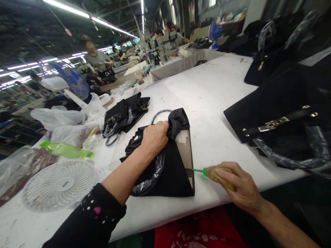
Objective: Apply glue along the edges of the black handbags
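Right hand (pixel 239 187), nearest the camera at the table's (pixel 207 89) front edge, is closed around the wooden handle of a tool (pixel 210 173); the tool's green tip touches the right side of the bag (pixel 168 165). Left hand (pixel 154 137) is closed over a bunch of black fabric at the bag's top, pinning it to the table. The bag lies flat just inside the front edge, between the two hands, with a stiff brown board exposed along its right side and a film-wrapped strap (pixel 150 174) trailing from under the wrist.

The fabric gathers and folds under the fingers, so the bag appears soft and light, stiffened only where the board sits; the film on the strap looks slippery. The bunched top and the boarded edge seem the firmest places to take hold.

Left of the bag stand a white fan (pixel 60 184) and plastic bags (pixel 67 120). Beyond lies a second black bag (pixel 126 113); at right, a large black bag (pixel 279 113) with gold hardware. Farther off are a blue fan (pixel 73 81) and a seated person (pixel 97 57).
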A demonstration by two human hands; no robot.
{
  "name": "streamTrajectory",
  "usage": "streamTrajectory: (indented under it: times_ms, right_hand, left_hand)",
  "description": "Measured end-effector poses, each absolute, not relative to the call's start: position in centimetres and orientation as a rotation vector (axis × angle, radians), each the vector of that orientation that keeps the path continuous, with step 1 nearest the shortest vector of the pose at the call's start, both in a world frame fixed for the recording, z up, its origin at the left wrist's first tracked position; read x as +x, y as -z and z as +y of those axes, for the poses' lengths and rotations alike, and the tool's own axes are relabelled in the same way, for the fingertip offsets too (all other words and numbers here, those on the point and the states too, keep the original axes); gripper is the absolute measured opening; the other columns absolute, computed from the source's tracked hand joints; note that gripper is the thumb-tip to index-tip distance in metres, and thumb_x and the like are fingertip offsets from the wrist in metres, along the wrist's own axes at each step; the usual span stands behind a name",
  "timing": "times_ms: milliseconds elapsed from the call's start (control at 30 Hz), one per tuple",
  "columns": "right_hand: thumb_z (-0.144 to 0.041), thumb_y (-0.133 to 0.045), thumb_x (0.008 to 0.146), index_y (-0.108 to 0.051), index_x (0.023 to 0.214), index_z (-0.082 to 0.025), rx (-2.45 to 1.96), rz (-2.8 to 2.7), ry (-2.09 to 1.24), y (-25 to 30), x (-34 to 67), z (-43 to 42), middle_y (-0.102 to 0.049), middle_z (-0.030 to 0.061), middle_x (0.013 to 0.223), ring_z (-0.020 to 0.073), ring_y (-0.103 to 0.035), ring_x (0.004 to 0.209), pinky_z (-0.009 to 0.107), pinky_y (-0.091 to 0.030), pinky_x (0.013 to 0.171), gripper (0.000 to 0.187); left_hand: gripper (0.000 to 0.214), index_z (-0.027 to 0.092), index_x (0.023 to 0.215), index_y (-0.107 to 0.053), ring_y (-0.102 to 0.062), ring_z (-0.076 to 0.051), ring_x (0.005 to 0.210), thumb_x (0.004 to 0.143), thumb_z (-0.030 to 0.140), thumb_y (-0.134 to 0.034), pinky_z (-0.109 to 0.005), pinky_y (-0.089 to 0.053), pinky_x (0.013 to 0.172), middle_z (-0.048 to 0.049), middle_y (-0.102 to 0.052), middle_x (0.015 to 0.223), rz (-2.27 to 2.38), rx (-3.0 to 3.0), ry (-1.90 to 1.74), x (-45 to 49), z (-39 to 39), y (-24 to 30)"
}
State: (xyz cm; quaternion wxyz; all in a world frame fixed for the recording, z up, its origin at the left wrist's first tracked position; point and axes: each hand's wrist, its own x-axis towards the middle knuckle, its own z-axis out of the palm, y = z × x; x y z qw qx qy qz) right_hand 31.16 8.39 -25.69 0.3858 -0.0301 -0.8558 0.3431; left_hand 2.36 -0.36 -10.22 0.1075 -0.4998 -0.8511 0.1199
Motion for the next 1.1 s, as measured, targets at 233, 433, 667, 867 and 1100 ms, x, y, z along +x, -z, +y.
streamTrajectory:
  times_ms: [233,433,667,867,1100]
  right_hand:
    - [-0.002,-0.057,0.09,-0.056,0.135,-0.032,-0.087,-2.194,-0.847,26.6,30.9,8.3,-0.058,0.0086,0.119,0.021,-0.067,0.1,0.036,-0.061,0.076,0.054]
    - [-0.002,-0.056,0.091,-0.056,0.133,-0.029,-0.093,-2.175,-0.864,26.1,30.6,8.1,-0.057,0.0089,0.117,0.0202,-0.065,0.098,0.035,-0.06,0.076,0.05]
    - [-0.015,-0.064,0.093,-0.059,0.121,-0.025,-0.162,-2.111,-1.018,24.2,30.3,8.9,-0.058,0.0053,0.104,0.0165,-0.065,0.089,0.029,-0.058,0.073,0.031]
    - [-0.02,-0.065,0.092,-0.061,0.12,-0.027,-0.142,-2.064,-1.09,24.9,29.7,9.2,-0.061,0.0051,0.105,0.0185,-0.067,0.091,0.031,-0.06,0.075,0.029]
    - [-0.016,-0.062,0.093,-0.062,0.122,-0.027,-0.02,-2.144,-1.236,24.9,30.2,8.4,-0.06,0.0039,0.101,0.0159,-0.067,0.084,0.028,-0.06,0.069,0.031]
  left_hand:
    - [0.03,0.017,0.119,-0.052,-0.07,-0.034,0.093,0.091,0.029,-0.047,-0.037,-0.049,0.074,-0.014,-0.072,0.098,-2.603,-1.584,-0.462,0.8,-0.8,9.3]
    - [0.04,0.023,0.111,-0.059,-0.068,-0.028,0.095,0.078,0.042,-0.068,-0.031,-0.048,0.073,-0.0068,-0.072,0.101,-2.702,-1.673,-0.308,-0.5,-0.3,9.5]
    - [0.016,0.024,0.088,-0.067,-0.069,-0.024,0.081,0.075,0.034,-0.068,-0.027,-0.045,0.063,-0.0028,-0.071,0.085,-2.712,-1.797,-0.324,0.4,-0.8,11.2]
    - [0.017,0.022,0.091,-0.064,-0.068,-0.024,0.087,0.078,0.034,-0.065,-0.028,-0.048,0.068,-0.0056,-0.07,0.095,-2.681,-1.754,-0.333,1.0,-1.5,12.1]
    - [0.017,0.02,0.095,-0.061,-0.068,-0.026,0.09,0.085,0.034,-0.059,-0.031,-0.049,0.071,-0.0081,-0.068,0.1,-2.656,-1.691,-0.361,1.1,-1.8,12.1]
